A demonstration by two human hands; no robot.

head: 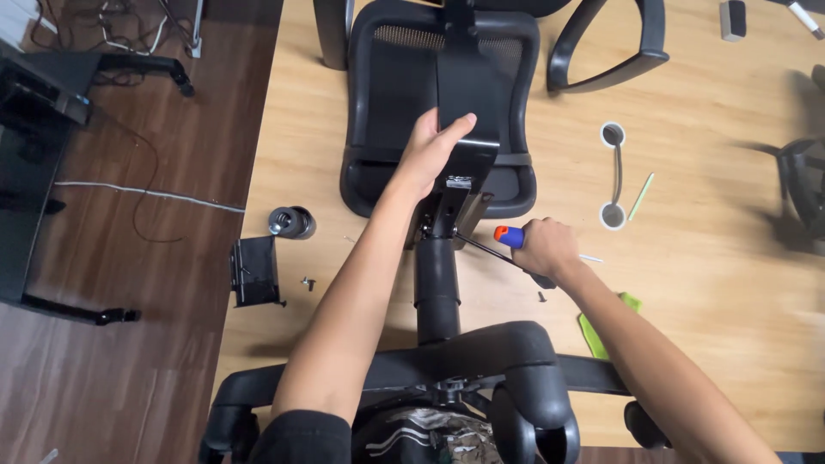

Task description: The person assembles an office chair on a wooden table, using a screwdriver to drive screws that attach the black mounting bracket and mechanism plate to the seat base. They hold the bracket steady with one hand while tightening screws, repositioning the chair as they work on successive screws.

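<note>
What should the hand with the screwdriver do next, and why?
Probably keep turning, a little at a time. The right hand grips the screwdriver, and its dark shaft slants toward the bracket under the chair back. The left hand presses flat on the chair back, steadying it. The tip itself is hidden, so I cannot tell if it sits in a screw.

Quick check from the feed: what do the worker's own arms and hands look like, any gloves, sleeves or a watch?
Both arms are bare from above the elbow down. The left hand and right hand wear no gloves, and no watch, ring or band shows. A black short sleeve covers the left upper arm; the right arm leaves the frame before any sleeve.
</note>
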